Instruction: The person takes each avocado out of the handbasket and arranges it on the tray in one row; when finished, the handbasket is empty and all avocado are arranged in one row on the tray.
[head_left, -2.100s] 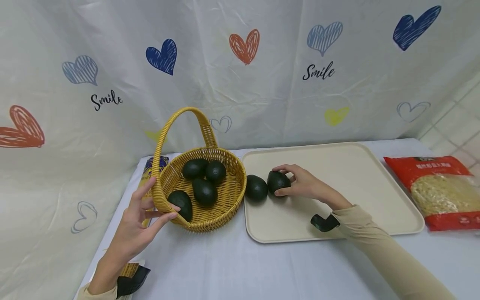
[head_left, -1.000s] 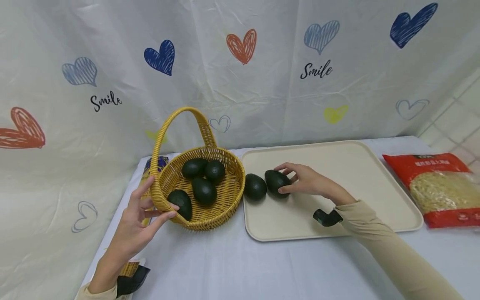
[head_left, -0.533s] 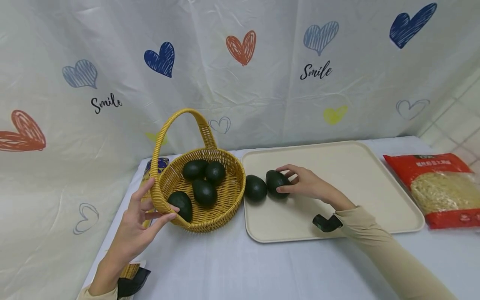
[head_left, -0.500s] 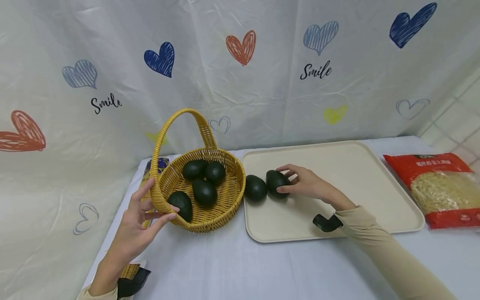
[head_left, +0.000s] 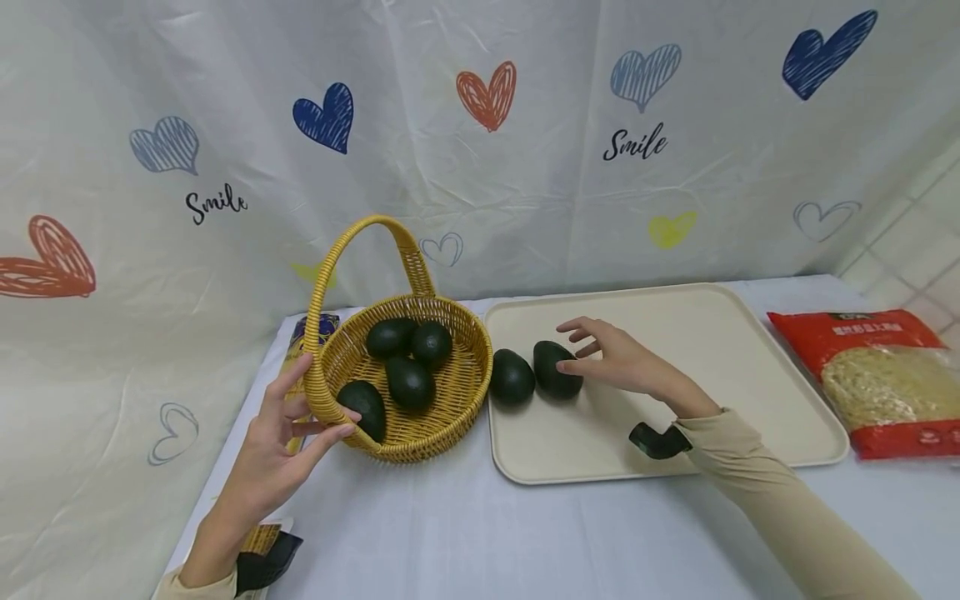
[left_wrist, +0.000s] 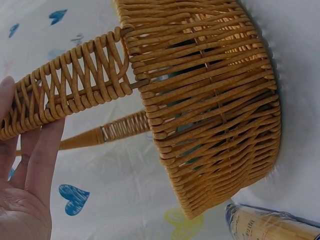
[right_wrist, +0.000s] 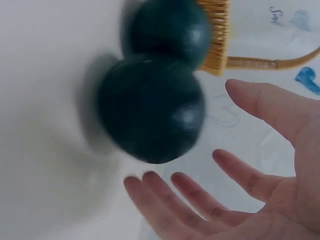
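A yellow wicker basket [head_left: 442, 442] stands at the left, with several dark green avocados [head_left: 410, 385] in it. My left hand [head_left: 273, 454] grips the lower part of its handle [head_left: 319, 308]; the left wrist view shows the fingers [left_wrist: 46, 155] behind the woven band. Two more avocados lie side by side on the beige tray [head_left: 675, 425], by its left edge. Over the nearer-to-hand avocado [head_left: 555, 369], on the right of the pair, my right hand [head_left: 618, 362] hovers with fingers spread. In the right wrist view a gap separates the fingertips from that avocado [right_wrist: 152, 110].
A red bag of pale dried food [head_left: 873, 383] lies right of the tray. Behind the basket, at the left, is a yellow and blue packet [head_left: 322, 325], seen also as a printed packet [left_wrist: 272, 225] in the left wrist view. A printed curtain [head_left: 540, 192] hangs behind the table.
The right hand held the right-hand avocado on the tray; now its fingers have spread and drawn slightly away to the right. The avocado stays beside the other. The left hand keeps its grip.
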